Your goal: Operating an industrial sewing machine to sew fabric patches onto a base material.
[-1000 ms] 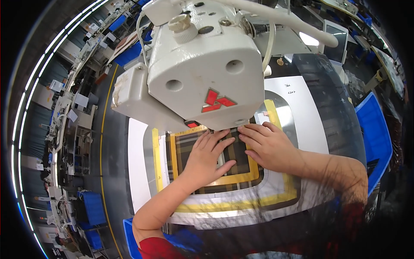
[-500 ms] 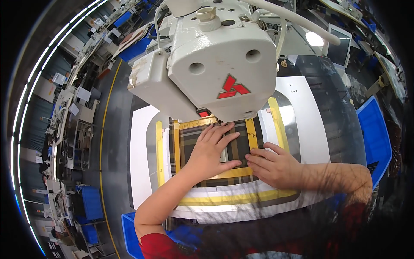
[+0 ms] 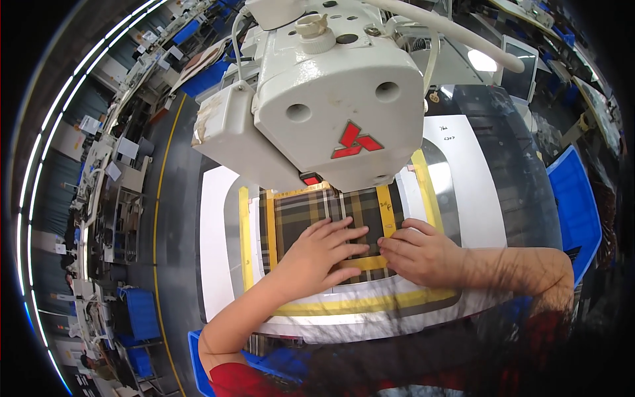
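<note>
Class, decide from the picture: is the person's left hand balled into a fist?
No, the left hand lies over the dark plaid cloth with its fingers extended and spread.

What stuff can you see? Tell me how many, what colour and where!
machine: one, white, top middle
cloth: one, dark plaid, beneath the hands
frame: one, yellow, on the cloth
strips: at least three, yellow, outside the frame
table: one, dark, underneath
screen: one, dark, upper right
bins: several, blue, both sides
floor line: one, yellow, left
far-left clutter: too small to count
sleeves: two, red, bottom
left hand: one, bare, on the cloth
right hand: one, bare, at the frame's right side
</note>
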`<state>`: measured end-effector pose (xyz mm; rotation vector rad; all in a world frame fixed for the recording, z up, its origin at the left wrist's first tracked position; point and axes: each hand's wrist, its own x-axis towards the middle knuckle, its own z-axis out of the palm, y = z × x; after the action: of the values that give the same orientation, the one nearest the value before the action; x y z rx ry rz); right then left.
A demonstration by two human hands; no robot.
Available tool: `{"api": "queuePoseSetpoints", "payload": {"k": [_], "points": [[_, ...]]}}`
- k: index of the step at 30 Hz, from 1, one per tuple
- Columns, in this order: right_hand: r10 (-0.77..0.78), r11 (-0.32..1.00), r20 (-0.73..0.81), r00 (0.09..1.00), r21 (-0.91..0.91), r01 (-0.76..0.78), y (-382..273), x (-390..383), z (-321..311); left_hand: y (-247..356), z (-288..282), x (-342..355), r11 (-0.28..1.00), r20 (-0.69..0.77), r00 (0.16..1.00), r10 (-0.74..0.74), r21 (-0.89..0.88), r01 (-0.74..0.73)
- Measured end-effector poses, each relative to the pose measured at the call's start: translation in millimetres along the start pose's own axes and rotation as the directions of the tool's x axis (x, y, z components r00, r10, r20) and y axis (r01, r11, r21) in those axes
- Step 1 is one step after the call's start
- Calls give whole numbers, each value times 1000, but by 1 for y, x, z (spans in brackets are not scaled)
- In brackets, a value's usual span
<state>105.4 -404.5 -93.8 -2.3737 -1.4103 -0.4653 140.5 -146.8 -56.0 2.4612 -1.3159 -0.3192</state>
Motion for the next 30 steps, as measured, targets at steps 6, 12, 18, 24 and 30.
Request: {"api": "queuePoseSetpoints", "payload": {"k": [6, 12, 18, 24, 30], "points": [[-7, 1000, 0, 1000, 28, 7, 4, 1, 2, 10, 8, -7, 999, -37, 999, -17, -36, 15], [5, 998, -22, 1000, 65, -4, 8, 1, 9, 8, 14, -4, 1000, -62, 998, 5, 17, -4], [9, 996, -27, 1000, 83, -7, 20, 0, 18, 1, 25, 1, 1000, -91, 996, -21, -23, 19], [52, 991, -58, 997, 122, -45, 32, 6, 23, -9, 27, 7, 999, -126, 991, -37, -2, 37], [92, 986, -151, 984, 154, -68, 43, 6, 25, -17, 27, 16, 999, -178, 983, -39, 3, 40]]}}
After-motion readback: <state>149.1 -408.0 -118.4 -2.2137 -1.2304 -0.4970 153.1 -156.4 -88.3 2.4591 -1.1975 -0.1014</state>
